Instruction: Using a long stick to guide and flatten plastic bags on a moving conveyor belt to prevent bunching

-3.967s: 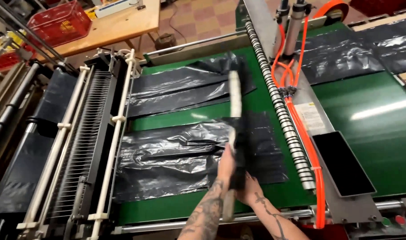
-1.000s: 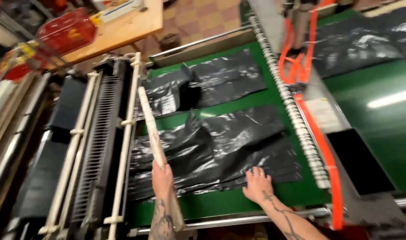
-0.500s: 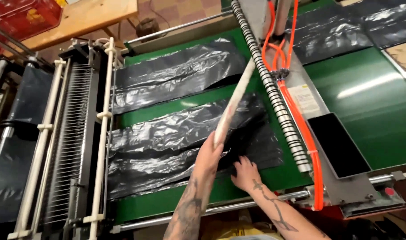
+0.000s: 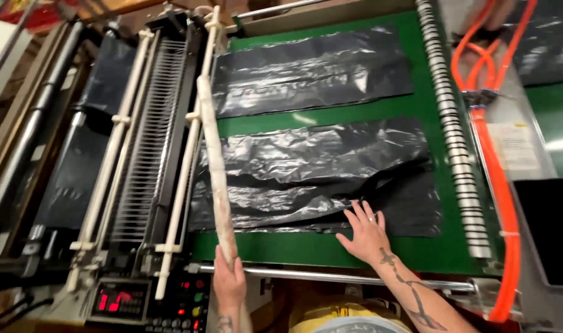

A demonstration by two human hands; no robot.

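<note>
On the green table, near side, the right hand lay open and flat on the nearer black plastic bag; the left hand gripped a pale stick running along its left edge.

Glossy crinkled blk plastic bags

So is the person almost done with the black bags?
Partly, it seems. Done: two stacks of flat black bags lie on the green table, the far stack lying flat on its own. In hand: the right hand presses the near stack, and the left hand holds a long pale stick along its left edge. Left: the near stack is wrinkled and unfolded.
</note>
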